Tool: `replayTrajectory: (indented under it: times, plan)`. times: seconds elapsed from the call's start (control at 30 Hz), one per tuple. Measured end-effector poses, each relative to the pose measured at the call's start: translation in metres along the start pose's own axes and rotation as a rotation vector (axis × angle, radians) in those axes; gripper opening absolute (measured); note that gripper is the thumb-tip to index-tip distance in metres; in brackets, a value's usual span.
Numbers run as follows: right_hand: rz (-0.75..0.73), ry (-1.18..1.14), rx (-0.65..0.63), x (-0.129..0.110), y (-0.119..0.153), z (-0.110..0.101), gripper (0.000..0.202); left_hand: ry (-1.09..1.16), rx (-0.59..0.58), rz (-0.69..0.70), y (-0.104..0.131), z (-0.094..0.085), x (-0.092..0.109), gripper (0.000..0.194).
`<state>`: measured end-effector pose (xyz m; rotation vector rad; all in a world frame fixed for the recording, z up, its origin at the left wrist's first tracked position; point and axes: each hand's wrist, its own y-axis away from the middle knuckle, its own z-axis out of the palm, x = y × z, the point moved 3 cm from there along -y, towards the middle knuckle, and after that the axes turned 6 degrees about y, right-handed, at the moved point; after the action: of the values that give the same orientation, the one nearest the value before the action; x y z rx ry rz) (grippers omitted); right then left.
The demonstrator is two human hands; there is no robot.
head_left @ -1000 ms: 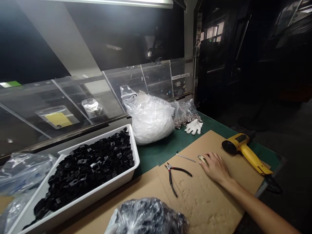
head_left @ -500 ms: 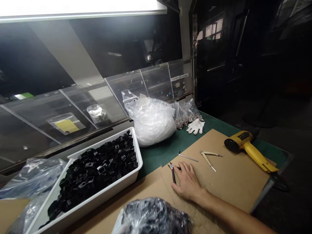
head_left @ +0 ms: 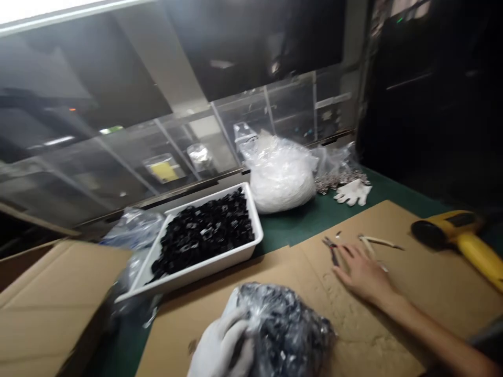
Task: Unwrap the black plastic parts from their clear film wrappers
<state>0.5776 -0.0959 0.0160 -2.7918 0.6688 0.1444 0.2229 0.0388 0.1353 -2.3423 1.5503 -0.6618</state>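
The left hand [head_left: 222, 348] wears a white glove [head_left: 212, 356] (rather creased); the right hand [head_left: 363, 275] is bare.

Matt brown cardboard [head_left: 275, 272], creased and rough; smooth white plastic tray [head_left: 257, 225]; glossy clear plastic bag [head_left: 285, 330]; knitted cloth glove [head_left: 353, 192]; smooth yellow plastic heat gun [head_left: 477, 251].

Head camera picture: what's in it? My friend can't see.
A bare right hand covers pliers' handles on cardboard; a white-gloved left hand touches a clear bag of dark pieces. A white tray of black parts sits left, a yellow tool right.
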Motion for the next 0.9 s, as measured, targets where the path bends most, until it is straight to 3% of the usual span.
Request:
replayTrajectory:
  times: [0.1, 0.17, 0.23, 0.37, 0.43, 0.5, 0.63, 0.73, 0.9]
  plan:
    - [-0.030, -0.012, 0.110, 0.009, 0.012, 0.000, 0.059, 0.068, -0.064, -0.118, 0.003, -0.002, 0.009, 0.023]
    - [-0.078, -0.116, 0.169, -0.006, 0.017, -0.014, 0.052, 0.098, -0.073, -0.215, 0.010, 0.000, 0.008, 0.035]
    - [-0.178, -0.320, 0.168, -0.040, 0.021, -0.040, 0.037, 0.108, -0.017, -0.302, 0.017, 0.001, 0.005, 0.045]
    - [-0.481, -0.723, -0.016, -0.137, 0.021, -0.092, 0.025, 0.095, 0.046, -0.325, 0.025, 0.002, 0.005, 0.041]
    - [-0.584, -0.771, -0.044, -0.174, 0.015, -0.104, 0.030, 0.077, 0.045, -0.317, 0.025, 0.004, 0.007, 0.037]
    - [-0.627, -0.727, -0.079, -0.196, 0.008, -0.102, 0.032, 0.073, 0.085, -0.323, 0.025, 0.006, 0.009, 0.034]
    - [-0.640, -0.598, -0.151, -0.205, 0.003, -0.084, 0.019, 0.086, 0.160, -0.376, 0.030, 0.009, 0.017, 0.031]
    - [-0.644, -0.550, -0.127, -0.203, 0.009, -0.076, 0.012, 0.032, 0.167, -0.474, 0.031, 0.006, 0.023, 0.027]
    - [-0.627, -0.589, -0.033, -0.206, 0.020, -0.071, 0.013, 0.020, 0.002, -0.613, 0.019, 0.002, 0.036, 0.023]
